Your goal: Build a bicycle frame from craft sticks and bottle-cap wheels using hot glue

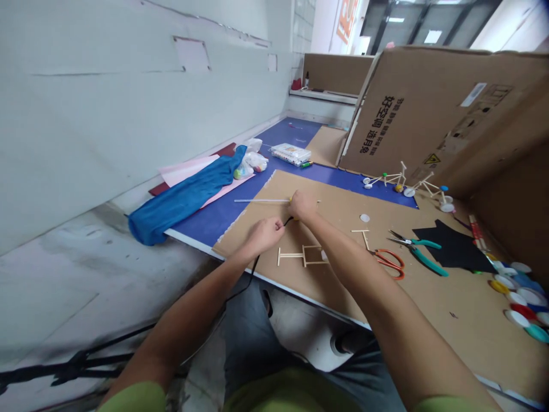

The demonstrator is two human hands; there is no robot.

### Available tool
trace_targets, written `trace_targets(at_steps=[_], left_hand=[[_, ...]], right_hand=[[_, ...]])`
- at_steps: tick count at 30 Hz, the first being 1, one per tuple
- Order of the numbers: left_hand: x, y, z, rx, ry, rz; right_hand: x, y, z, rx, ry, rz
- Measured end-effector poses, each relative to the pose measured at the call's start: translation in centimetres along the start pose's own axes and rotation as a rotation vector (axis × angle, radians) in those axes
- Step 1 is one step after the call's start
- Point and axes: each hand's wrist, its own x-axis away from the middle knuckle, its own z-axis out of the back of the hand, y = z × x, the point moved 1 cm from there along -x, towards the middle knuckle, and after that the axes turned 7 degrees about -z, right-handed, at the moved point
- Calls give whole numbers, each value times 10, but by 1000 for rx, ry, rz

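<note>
Right, fingers first: the L hand (266,237) has its fingers (278,226) curled in narrow, w/ a black cord (255,265) passing under them, but can't tell if it's actually gripped. The R hand (302,206) is bunched just beside it, its fingers (294,199) folded over the right end of a thin white rod (261,200). A bit of yellow shows there, too small to ID, and the grip is hidden as well. Hands this close look set to work the cord & rod at one spot. The cord drops off the near edge of a cardboard sheet (429,326), prob. trailing there to stay off the pieces. Just near the hands lies a popsicle-stick frame (304,256), flat on the cardboard, w/ a loose stick T-piece (364,239) to its right, then orange-handled scissors (391,259) & green-handled pliers (429,262), all kept in easy reach of the R hand. Further right: a black sheet (450,246) & a heap of bottle caps (517,300), likely spare stock. Far off, two wheeled stick models (388,180) sit by a big carton (429,114), out of the work area. Left of the sheet, on the blue worktop (214,217), lies a blue cloth (180,197).
</note>
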Motion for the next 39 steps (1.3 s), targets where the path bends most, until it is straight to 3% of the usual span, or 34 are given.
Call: trace_targets(at_steps=[7,9,11,14,17,22,29,33,35,39], left_hand=[[16,35,14,310,131,-20],[26,50,22,405,145,-49],[35,67,27,505,129,-85],[49,94,25,593,42,-154],[60,117,13,565,-17,-222],[78,150,-11,471,-42,-368],[89,182,-39,253,-42,-532],[85,164,-34,162,-21,-654],[78,137,-27,99,31,-697],[56,78,-25,10,83,-568]], right_hand=[[19,17,13,-123,127,9],[30,31,18,-326,221,43],[44,50,20,-693,286,75],[74,83,18,-1268,182,105],[107,114,18,-1539,69,100],[144,148,20,-1644,-46,48],[149,173,11,-1641,-189,-38],[139,189,6,-1539,-197,5],[134,197,4,-1486,-165,9],[127,207,-3,-1438,-177,-30]])
